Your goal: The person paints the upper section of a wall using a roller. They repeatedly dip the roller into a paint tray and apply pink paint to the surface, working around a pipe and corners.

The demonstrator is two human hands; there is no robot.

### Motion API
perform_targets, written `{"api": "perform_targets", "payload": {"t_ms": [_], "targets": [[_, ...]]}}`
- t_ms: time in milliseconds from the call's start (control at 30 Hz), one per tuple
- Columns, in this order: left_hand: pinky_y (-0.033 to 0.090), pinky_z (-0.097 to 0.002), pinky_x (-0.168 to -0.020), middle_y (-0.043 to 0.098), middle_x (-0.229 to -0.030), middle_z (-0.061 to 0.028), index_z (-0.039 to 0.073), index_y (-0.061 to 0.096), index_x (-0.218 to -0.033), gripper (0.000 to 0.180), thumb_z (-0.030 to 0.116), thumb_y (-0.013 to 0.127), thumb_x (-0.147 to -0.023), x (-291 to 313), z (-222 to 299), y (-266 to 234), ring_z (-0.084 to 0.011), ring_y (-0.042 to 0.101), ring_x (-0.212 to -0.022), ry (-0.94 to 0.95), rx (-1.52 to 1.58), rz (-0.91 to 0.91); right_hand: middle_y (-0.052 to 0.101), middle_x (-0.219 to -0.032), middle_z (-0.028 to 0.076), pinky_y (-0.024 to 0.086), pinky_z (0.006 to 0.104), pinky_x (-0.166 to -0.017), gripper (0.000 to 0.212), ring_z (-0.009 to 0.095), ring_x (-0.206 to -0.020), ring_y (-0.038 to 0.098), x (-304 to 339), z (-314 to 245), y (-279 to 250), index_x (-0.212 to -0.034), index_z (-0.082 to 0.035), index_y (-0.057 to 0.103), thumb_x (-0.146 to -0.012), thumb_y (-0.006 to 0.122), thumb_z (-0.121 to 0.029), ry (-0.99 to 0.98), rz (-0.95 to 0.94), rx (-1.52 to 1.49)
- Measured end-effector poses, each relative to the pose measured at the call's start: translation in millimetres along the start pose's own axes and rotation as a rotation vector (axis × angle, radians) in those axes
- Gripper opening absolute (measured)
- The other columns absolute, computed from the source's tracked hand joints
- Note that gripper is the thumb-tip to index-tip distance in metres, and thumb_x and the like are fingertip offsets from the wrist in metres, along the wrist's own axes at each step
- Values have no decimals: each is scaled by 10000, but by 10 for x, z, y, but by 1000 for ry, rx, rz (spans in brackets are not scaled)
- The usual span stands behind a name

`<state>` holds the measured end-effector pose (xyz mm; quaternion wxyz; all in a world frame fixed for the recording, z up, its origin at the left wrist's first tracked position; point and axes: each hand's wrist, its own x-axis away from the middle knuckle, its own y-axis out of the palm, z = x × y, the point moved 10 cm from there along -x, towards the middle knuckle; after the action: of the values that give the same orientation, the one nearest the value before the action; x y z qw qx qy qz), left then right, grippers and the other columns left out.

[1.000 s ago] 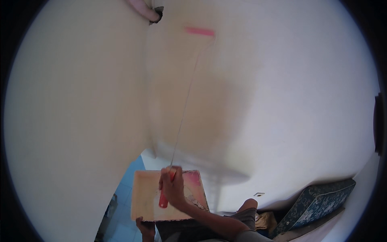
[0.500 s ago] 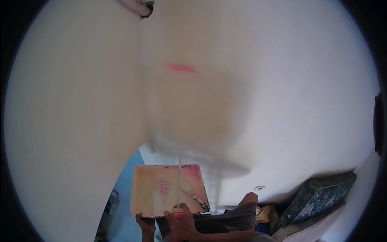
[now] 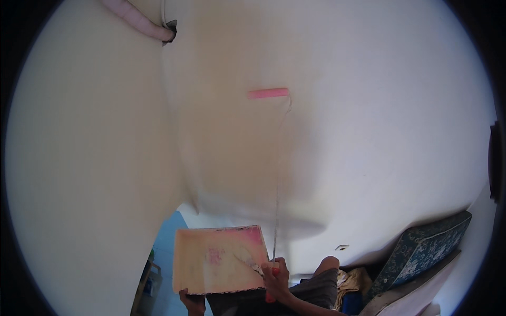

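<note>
My right hand (image 3: 276, 273) is closed around the red handle of a long-framed paint roller (image 3: 269, 93). Its thin rod runs up from the hand, and the pink roller sleeve lies level against the wall. A broad patch of beige paint (image 3: 237, 137) surrounds it. My left hand (image 3: 192, 303) grips the near left edge of a shallow paint tray (image 3: 184, 253), its thumb over the rim. Beige paint coats the tray, with pink patches showing in it. A pale, dark-edged streak or slim tool by the tray's right side is too unclear to name.
A pinkish pipe (image 3: 134, 20) enters a ragged hole near the upper left corner. White wall (image 3: 390, 116) stretches to the right, with an outlet (image 3: 342, 247) low down. A dark patterned mattress (image 3: 421, 247) leans at right beside bundled cloth (image 3: 354, 282). Blue floor (image 3: 167, 237) shows at left.
The roller has moved to the right along the wall, and my right hand has shifted right with it. The tray sits slightly lower in view. More of the pipe shows.
</note>
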<state>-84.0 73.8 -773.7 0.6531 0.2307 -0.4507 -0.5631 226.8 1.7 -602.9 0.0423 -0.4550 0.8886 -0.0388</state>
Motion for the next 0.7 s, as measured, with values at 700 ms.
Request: {"api": "perform_targets", "payload": {"t_ms": [700], "targets": [[518, -418, -767, 524, -1216, -100, 101, 401, -1316, 690, 379, 548, -702, -40, -104, -68, -271, 548, -1075, -25, -46, -46, 498, -620, 9, 401, 245, -436, 341, 82, -477, 461, -422, -173, -472, -895, -19, 467, -826, 686, -271, -147, 74, 163]]}}
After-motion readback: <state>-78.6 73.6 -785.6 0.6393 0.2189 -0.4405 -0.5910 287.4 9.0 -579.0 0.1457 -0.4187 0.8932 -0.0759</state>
